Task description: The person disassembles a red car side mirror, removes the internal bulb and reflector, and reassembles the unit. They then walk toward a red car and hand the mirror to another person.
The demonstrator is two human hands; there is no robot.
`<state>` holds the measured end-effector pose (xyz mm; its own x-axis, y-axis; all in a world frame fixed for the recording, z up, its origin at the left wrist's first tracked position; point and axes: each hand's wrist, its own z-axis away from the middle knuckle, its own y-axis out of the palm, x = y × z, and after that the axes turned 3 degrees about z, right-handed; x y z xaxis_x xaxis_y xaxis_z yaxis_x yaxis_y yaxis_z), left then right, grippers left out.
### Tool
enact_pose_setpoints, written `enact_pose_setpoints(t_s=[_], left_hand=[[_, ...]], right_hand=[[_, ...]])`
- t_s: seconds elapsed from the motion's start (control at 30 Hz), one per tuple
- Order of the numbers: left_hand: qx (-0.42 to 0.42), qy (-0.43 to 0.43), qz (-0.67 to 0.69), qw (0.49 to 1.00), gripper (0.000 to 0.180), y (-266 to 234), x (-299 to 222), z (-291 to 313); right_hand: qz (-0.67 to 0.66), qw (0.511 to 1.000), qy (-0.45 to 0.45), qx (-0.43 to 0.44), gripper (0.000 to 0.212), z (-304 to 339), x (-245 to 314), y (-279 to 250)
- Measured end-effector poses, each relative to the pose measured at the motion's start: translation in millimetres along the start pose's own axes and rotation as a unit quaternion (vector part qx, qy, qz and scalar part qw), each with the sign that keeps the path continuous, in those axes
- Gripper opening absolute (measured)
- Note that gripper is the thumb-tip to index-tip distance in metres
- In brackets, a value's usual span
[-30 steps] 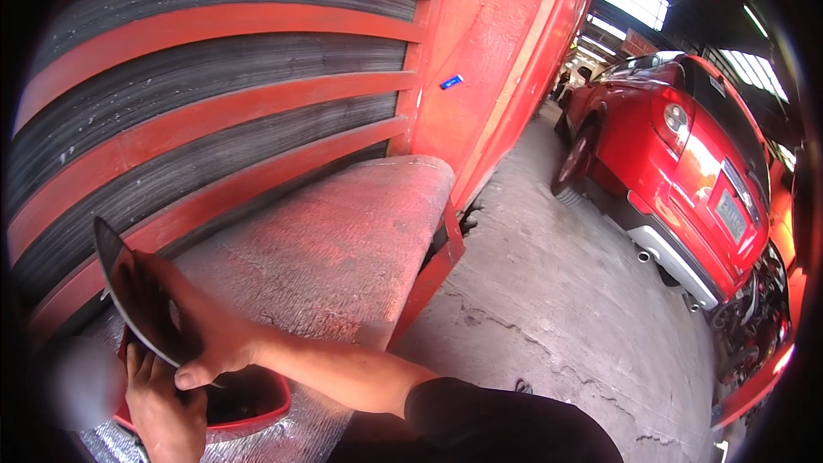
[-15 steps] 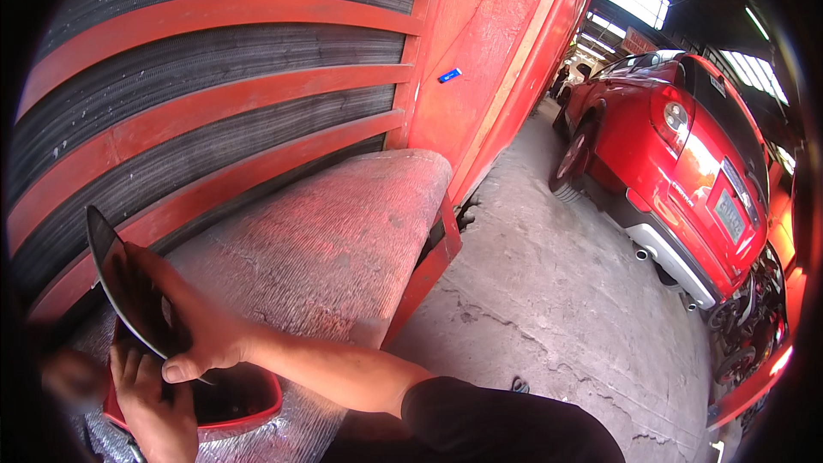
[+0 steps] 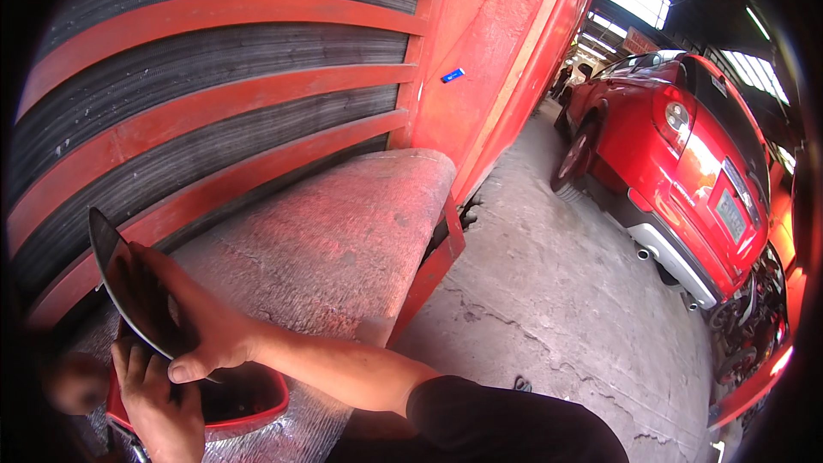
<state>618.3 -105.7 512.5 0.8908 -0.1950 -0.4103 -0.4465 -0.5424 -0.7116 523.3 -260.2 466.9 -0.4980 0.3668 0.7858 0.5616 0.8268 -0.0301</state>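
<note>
At the lower left my right hand [image 3: 206, 330] grips a dark, curved mirror glass [image 3: 110, 257], with the thumb at its lower edge and the fingers spread over its face. The glass is tilted up on edge. Below it rests a red car side mirror housing [image 3: 249, 420], its dark open side facing up. My left hand [image 3: 159, 403] has its fingers bent between the glass's lower edge and the housing. Whatever those fingertips hold is hidden. The two hands nearly touch.
The housing lies on a silvery, crinkled sheet [image 3: 334, 240] over a bench. Behind are red slats [image 3: 240, 90] and a red wall [image 3: 463, 26] bearing a small blue object [image 3: 453, 75]. A red car [image 3: 634, 146] stands on the cracked concrete floor [image 3: 514, 291] to the right.
Both hands and the mirror glass hold almost the same pose. The whole view has shifted very slightly.
</note>
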Motion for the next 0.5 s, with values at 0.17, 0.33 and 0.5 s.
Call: enact_pose_setpoints(t_s=[0.17,0.33,0.5], left_hand=[[-0.007,0.015,-0.011,1.000,0.040,4,11,2],[0.002,0.005,0.001,1.000,0.042,3,8,4],[0.059,0.018,-0.059,0.996,0.046,1,11,5]], right_hand=[[-0.010,1.000,-0.008,-0.002,0.153,0,-1,1],[0.004,1.000,-0.010,0.003,0.154,1,0,0],[0.001,1.000,-0.016,-0.003,0.152,4,2,-3]])
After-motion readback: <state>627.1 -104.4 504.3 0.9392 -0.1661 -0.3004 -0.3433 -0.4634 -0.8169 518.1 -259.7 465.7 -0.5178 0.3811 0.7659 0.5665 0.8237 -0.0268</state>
